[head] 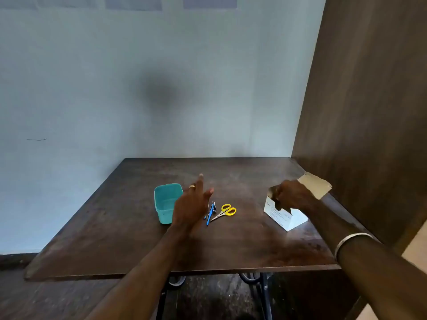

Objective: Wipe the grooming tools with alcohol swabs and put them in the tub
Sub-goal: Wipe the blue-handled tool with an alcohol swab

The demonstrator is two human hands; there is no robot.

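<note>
A teal tub [165, 202] stands empty on the dark wooden table [138, 239]. Just right of it lie the grooming tools: a blue-handled tool [210, 217], a small metal clipper [214, 207] and yellow-handled scissors [225, 211]. My left hand [191, 204] hovers over the tub's right side with fingers spread and nothing in it. At the table's right, my right hand [292, 196] reaches into the top of a white swab box [283, 215] whose flap [316, 184] stands open. The fingertips are hidden inside the box.
A brown wooden panel [369, 112] rises right behind the box at the table's right edge. A pale wall [138, 88] stands behind the table. Metal table legs [263, 294] show below the front edge.
</note>
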